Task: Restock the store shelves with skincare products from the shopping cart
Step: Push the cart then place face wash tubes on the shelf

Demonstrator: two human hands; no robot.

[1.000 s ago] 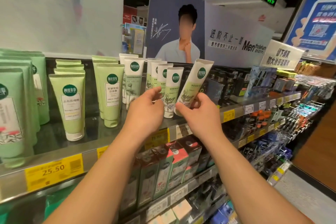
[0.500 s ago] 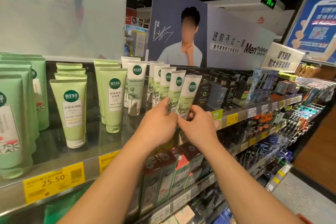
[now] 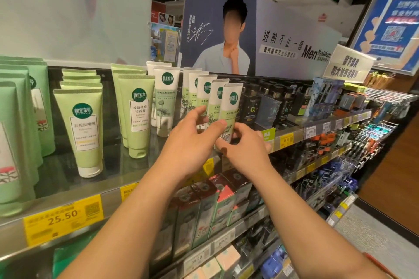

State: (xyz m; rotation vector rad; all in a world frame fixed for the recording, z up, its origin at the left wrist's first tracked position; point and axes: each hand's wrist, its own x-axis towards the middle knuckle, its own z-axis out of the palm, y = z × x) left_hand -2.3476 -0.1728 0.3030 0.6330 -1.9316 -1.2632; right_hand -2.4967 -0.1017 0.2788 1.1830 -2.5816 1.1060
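White-and-green tube [image 3: 230,106], round dark-green logo, standing cap-down, slightly tilted, front of its row on shelf [image 3: 127,172]

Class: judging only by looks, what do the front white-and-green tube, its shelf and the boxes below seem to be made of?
Front tube: likely soft plastic, matte, with a flat crimped top. Shelf: looks like dark glass or polished metal; tubes mirror in it. Boxes below: probably printed cardboard with sharp folded edges and a slight sheen.

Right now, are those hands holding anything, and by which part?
Yes: both hands hold the front white-and-green tube by its lower end, near the cap. The left hand grips from the left, the right hand from the right; the top stays free.
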